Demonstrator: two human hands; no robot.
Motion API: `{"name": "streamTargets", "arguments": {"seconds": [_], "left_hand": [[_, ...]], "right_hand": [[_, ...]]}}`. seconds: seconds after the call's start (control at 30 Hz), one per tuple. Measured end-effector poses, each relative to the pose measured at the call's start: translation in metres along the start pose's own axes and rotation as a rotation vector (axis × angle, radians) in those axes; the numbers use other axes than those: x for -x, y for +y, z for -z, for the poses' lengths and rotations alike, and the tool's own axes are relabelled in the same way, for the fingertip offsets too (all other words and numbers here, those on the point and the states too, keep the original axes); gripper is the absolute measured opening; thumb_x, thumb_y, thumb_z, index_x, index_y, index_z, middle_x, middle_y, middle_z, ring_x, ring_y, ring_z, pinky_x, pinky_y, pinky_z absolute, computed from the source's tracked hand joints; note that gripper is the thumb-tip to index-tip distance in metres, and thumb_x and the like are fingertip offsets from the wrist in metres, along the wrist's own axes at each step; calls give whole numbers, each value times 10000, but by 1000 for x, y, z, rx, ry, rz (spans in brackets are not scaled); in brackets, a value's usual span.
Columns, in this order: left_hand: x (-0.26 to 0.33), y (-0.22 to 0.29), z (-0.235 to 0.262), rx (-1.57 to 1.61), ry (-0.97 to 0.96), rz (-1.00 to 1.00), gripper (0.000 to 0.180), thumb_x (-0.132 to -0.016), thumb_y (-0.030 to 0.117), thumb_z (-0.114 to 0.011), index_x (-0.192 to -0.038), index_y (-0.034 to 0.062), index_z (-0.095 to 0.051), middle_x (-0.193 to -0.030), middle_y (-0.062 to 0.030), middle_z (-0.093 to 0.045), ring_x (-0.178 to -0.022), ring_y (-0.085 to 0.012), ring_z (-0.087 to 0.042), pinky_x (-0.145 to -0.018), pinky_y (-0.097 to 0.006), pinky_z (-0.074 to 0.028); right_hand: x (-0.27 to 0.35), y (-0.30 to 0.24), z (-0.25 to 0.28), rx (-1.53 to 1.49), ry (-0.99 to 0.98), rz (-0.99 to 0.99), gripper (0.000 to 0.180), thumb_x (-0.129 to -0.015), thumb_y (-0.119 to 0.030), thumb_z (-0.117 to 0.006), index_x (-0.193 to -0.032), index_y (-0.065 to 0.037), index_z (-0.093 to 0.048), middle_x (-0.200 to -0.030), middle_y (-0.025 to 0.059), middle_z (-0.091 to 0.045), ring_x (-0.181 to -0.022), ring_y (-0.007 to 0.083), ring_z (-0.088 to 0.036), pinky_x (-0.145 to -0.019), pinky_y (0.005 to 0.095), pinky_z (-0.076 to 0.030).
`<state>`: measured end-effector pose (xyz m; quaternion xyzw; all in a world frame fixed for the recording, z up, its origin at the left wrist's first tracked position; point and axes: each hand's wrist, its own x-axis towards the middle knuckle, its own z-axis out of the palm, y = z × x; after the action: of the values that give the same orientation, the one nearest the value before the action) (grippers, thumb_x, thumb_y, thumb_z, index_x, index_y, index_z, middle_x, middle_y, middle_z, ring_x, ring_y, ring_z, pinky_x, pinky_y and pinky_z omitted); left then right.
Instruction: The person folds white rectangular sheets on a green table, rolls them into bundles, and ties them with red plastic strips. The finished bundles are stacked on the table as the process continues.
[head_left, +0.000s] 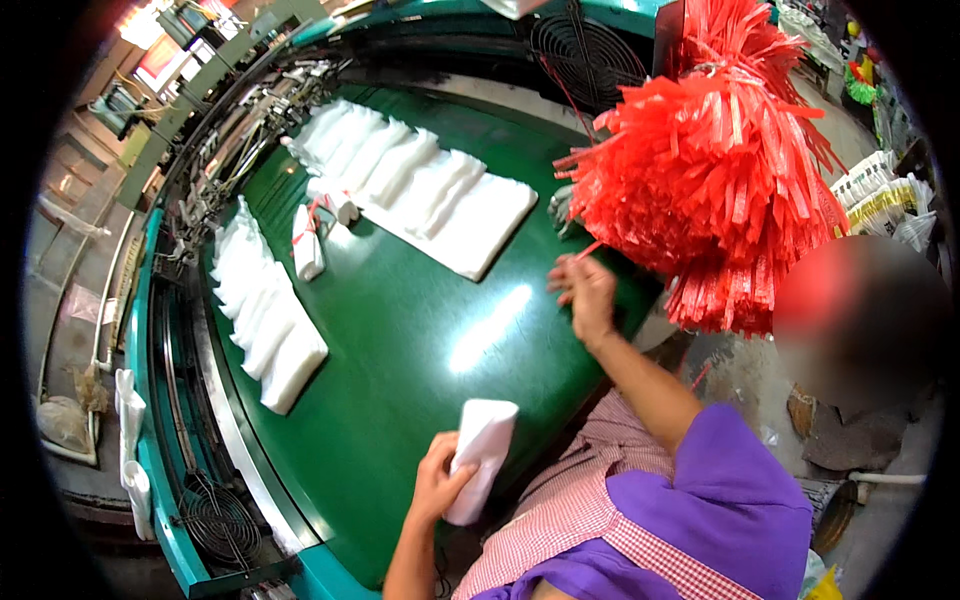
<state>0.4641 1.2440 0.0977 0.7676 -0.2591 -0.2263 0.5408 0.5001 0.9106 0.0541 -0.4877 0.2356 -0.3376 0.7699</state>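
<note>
In my left hand (pixel 438 480) is a folded bundle of white plastic bags (pixel 487 435), held upright over the near edge of the green table (pixel 390 350). The thumb lies across its front. My right hand (pixel 588 295) is raised by the table's right edge, its fingertips pinched on a thin red plastic strip (pixel 590 250). Just beyond it hangs a thick bunch of red plastic strips (pixel 710 180). Two small white rolls, one of them a tied roll (pixel 307 245) with a red strip round it, lie farther back on the table.
Overlapping white bag stacks lie in a back row (pixel 430 190) and a left row (pixel 265 320). Machine rails and a round fan guard (pixel 220 520) line the left side. Another fan guard (pixel 585 55) is at the back. White sacks (pixel 880 195) stand at right.
</note>
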Motion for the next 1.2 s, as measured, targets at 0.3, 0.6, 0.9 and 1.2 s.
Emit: {"name": "streamTargets", "arguments": {"seconds": [0.3, 0.6, 0.9, 1.2], "left_hand": [[61, -16, 32, 778, -89, 346, 446, -705, 164, -765, -1066, -42, -601, -1015, -109, -668, -870, -201, -657, -809, -342, -525], [-14, 7, 76, -84, 129, 222, 245, -781, 13, -613, -1018, -26, -658, -852, -52, -667, -757, -108, -601, -699, -269, -489], [-27, -17, 13, -128, 314, -140, 273, -796, 2, -646, -1069, -20, -640, -840, -57, -618, -690, -144, -545, -617, -260, -437], [-31, -37, 25, 289, 365, 112, 74, -862, 39, -631, -828, -27, -629, -692, -21, -605, -556, -63, -497, -525, -197, -398]], "right_hand": [[191, 30, -66, 426, -2159, -85, 246, -724, -49, -560, -927, 77, -616, -925, 240, -646, -894, 371, -608, -745, 449, -479], [118, -35, -58, 273, -1612, 700, 202, -902, -169, -560, -824, 15, -585, -1313, 207, -490, -1072, 326, -545, -893, 425, -444], [96, 18, -93, 514, -1481, 0, 203, -750, -75, -533, -876, 44, -639, -727, 134, -642, -602, 280, -608, -599, 389, -500], [145, 3, -77, 642, -1387, 859, 194, -736, -172, -657, -733, 19, -623, -960, 174, -538, -847, 301, -575, -609, 398, -511]]}}
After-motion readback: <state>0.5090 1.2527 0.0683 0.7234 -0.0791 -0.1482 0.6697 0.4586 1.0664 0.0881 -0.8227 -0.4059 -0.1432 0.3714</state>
